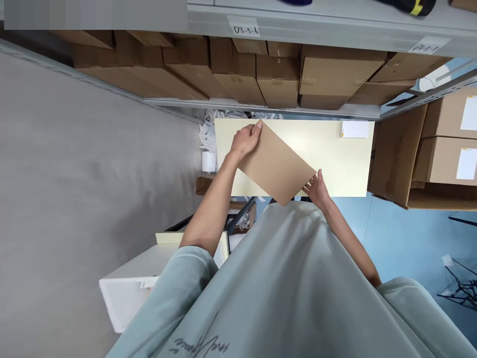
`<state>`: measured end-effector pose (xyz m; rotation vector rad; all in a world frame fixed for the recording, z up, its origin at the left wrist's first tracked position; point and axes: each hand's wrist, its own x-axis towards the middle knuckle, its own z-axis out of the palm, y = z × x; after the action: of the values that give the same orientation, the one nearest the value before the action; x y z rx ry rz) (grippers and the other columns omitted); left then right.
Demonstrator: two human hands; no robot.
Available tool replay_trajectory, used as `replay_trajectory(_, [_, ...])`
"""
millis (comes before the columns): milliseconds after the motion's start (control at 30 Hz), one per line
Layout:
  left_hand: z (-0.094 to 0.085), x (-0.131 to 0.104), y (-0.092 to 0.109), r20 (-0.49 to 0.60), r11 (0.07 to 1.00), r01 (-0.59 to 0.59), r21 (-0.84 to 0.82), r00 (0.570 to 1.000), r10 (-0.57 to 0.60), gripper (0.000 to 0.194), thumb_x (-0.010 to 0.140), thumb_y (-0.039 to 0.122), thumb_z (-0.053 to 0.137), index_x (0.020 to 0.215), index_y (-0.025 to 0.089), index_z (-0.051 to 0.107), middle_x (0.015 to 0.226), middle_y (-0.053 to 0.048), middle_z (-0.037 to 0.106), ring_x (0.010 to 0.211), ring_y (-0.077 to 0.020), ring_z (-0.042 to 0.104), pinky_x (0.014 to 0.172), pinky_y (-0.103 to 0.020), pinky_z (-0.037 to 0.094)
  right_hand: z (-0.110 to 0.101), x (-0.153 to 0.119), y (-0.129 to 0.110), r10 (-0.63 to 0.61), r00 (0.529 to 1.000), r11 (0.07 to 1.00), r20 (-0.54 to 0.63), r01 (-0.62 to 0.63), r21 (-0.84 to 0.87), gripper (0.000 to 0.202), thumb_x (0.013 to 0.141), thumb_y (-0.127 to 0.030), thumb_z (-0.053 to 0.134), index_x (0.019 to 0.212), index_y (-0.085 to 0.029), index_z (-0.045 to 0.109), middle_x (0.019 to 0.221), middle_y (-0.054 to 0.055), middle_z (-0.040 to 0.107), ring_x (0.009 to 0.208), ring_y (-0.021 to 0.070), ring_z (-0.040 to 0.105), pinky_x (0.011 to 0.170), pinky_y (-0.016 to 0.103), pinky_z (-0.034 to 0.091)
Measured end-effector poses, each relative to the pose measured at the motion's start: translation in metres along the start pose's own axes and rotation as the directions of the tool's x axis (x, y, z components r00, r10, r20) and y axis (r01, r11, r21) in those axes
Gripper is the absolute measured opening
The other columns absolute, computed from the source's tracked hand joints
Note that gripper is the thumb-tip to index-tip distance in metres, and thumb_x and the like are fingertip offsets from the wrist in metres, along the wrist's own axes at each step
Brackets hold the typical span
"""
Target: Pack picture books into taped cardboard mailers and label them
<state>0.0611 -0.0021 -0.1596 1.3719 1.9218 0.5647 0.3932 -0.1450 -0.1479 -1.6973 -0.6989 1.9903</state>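
Observation:
A flat brown cardboard piece (278, 164) is held at a slant above a pale cream table (339, 164). My left hand (246, 140) grips it along its upper left edge, thumb on top near the corner and fingers wrapped beneath. At the lower right edge, near the right corner, my right hand (316, 189) holds the cardboard with its fingers partly hidden under it and its thumb pointing up. Whether the piece is a single sheet or a thin box, I cannot tell. A small white label or pad (355, 130) lies at the table's far right corner.
Brown boxes (278, 79) line a grey metal shelf (316, 32) beyond the table. An open carton (395, 159) with labelled boxes stands at right. Left of the table are a white roll (208, 161) and crumpled white scraps (206, 134). A white bin-like container (128, 298) sits lower left.

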Motion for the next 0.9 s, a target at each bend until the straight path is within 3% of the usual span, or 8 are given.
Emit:
replay_trajectory(100, [-0.011,-0.017,0.008,-0.003,1.000,-0.022,0.008,1.000,0.022,0.072,0.097,0.088,0.049,0.106,0.021,0.076,0.110,-0.016,0.082,0.123,-0.0398,0.073,0.114,-0.051,0.053,0.013,-0.014,-0.021,0.030,0.999,0.995,-0.027,-0.027,0.099,0.095,0.094,-0.098,0.014,0.158,-0.041,0.057,0.163,0.007,0.061,0.133,0.0346,0.070,0.110,0.054,0.060])
replay_trajectory(200, [-0.029,-0.046,0.017,-0.088,0.998,-0.007,-0.056,0.996,0.002,0.072,0.100,0.086,0.047,0.108,0.020,0.076,0.114,-0.015,0.080,0.122,-0.0364,0.072,0.113,-0.046,0.052,0.018,-0.033,-0.046,-0.118,0.988,0.988,-0.102,0.127,0.088,0.085,0.099,-0.093,0.021,0.155,-0.041,0.058,0.160,0.006,0.064,0.140,0.0346,0.066,0.110,0.053,0.059])
replay_trajectory(333, [-0.041,-0.078,0.015,-0.109,0.969,0.005,-0.248,0.993,-0.033,0.071,0.105,0.080,0.043,0.111,0.019,0.078,0.118,-0.014,0.077,0.120,-0.0315,0.071,0.111,-0.042,0.054,0.016,-0.046,-0.070,-0.387,0.884,0.921,-0.262,0.383,-0.067,0.067,0.104,-0.081,0.038,0.156,-0.042,0.054,0.167,0.002,0.056,0.154,0.0298,0.053,0.117,0.049,0.055])
replay_trajectory(467, [-0.021,-0.095,0.006,-0.139,0.927,0.031,-0.374,0.986,-0.089,0.058,0.103,0.069,0.055,0.119,0.019,0.080,0.120,-0.013,0.076,0.118,-0.0288,0.072,0.109,-0.041,0.056,0.001,-0.035,-0.076,-0.487,0.791,0.873,-0.371,0.427,-0.237,0.064,0.097,-0.074,0.058,0.145,-0.032,0.058,0.158,0.010,0.063,0.149,0.0280,0.058,0.121,0.046,0.052])
replay_trajectory(567, [-0.004,-0.101,-0.001,-0.098,0.909,0.104,-0.403,0.983,-0.156,0.048,0.099,0.055,0.065,0.125,0.017,0.080,0.126,-0.014,0.075,0.114,-0.0271,0.074,0.108,-0.040,0.058,-0.012,-0.022,-0.070,-0.457,0.789,0.888,-0.411,0.382,-0.255,0.060,0.089,-0.076,0.065,0.123,-0.027,0.063,0.125,0.012,0.078,0.128,0.0298,0.071,0.111,0.047,0.057])
replay_trajectory(700, [-0.002,-0.101,-0.007,-0.010,0.910,0.199,-0.365,0.976,-0.217,0.040,0.095,0.051,0.069,0.118,0.020,0.080,0.131,-0.013,0.078,0.114,-0.0270,0.076,0.108,-0.040,0.058,-0.019,-0.013,-0.058,-0.405,0.777,0.912,-0.483,0.307,-0.271,0.059,0.078,-0.079,0.073,0.101,-0.026,0.060,0.093,0.007,0.079,0.099,0.0283,0.075,0.093,0.044,0.061])
replay_trajectory(767, [-0.007,-0.098,-0.004,0.009,0.934,0.181,-0.307,0.982,-0.187,0.042,0.094,0.053,0.070,0.117,0.019,0.080,0.128,-0.014,0.080,0.116,-0.0294,0.075,0.106,-0.040,0.058,-0.019,-0.012,-0.056,-0.393,0.790,0.914,-0.471,0.280,-0.293,0.061,0.077,-0.081,0.073,0.098,-0.025,0.061,0.085,0.005,0.077,0.090,0.0270,0.073,0.085,0.041,0.060])
replay_trajectory(900, [-0.017,-0.089,0.009,0.094,0.979,0.071,-0.192,0.994,-0.053,0.041,0.099,0.050,0.062,0.117,0.017,0.079,0.110,-0.010,0.084,0.107,-0.0296,0.076,0.095,-0.036,0.059,-0.018,-0.013,-0.065,-0.455,0.822,0.857,-0.343,0.298,-0.421,0.062,0.086,-0.085,0.058,0.083,-0.024,0.063,0.081,0.004,0.073,0.083,0.0260,0.068,0.078,0.038,0.058])
